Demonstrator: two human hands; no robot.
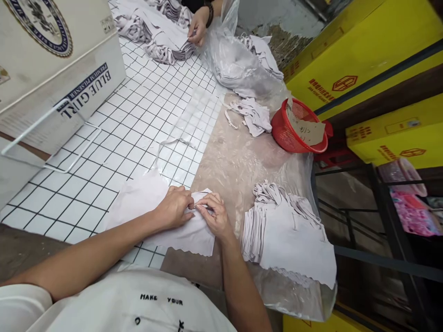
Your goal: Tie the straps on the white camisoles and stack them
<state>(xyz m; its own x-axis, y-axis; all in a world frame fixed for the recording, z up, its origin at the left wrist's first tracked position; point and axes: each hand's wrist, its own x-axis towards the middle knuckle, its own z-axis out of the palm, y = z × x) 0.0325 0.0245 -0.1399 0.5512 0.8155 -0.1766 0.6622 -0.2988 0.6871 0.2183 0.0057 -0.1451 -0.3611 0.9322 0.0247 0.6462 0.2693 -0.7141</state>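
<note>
A pale pinkish garment (197, 235) with a wavy hem and a thin strap lies spread in front of me at the table's near edge. My left hand (176, 206) rests over its middle, fingers closed on the cloth near its upper edge. Close beside it, my right hand (214, 213) pinches the same edge between thumb and fingers. The hands almost meet, and a tiny light-coloured bit shows between the fingertips, too small to name. To the right lies a stack of similar garments (290, 235), straps bunched at the far end.
A white carton (58, 69) and a white wire frame (83, 147) stand left. A red basket (287, 133) holding cardboard sits right, near a small garment heap (252, 115). Across the table, another person's hand (198, 25) touches piled garments beside a clear plastic bag (238, 69).
</note>
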